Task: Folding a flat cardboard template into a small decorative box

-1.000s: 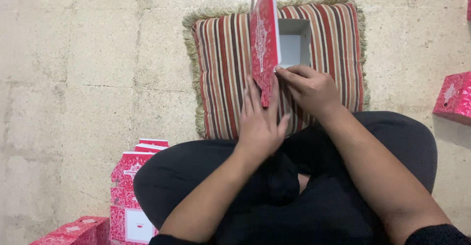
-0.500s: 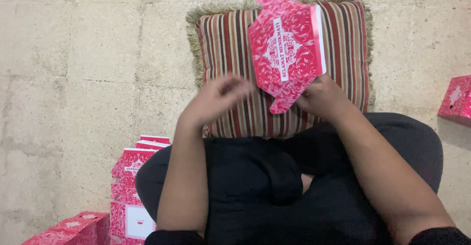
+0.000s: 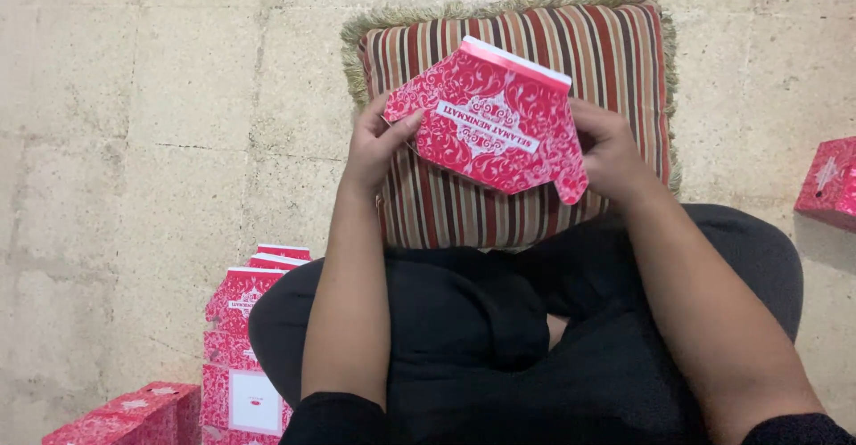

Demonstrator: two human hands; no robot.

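Hands hold a red cardboard box with a white ornamental pattern (image 3: pixel 495 124) between them above a striped, fringed cushion (image 3: pixel 615 53): the left hand (image 3: pixel 379 137) grips its left corner with the thumb on the printed face, and the right hand (image 3: pixel 611 155) is closed on its right edge. Beyond the person's black-clad lap (image 3: pixel 535 338), a stack of flat red box blanks (image 3: pixel 245 338) lies on the pale stone-tile floor (image 3: pixel 134 142) to the left, with an assembled red box (image 3: pixel 829 182) at the right edge.

- Floor (image 3: pixel 134 142): I see pale stone tiles, mottled.
- Striped cushion (image 3: pixel 624 61) with fringe lies flat on it, ahead of my knees.
- Stack of flat red cartons (image 3: pixel 245 347) at left.
- Red box (image 3: pixel 134 414) bottom-left corner, another red box (image 3: pixel 829 182) at right edge.
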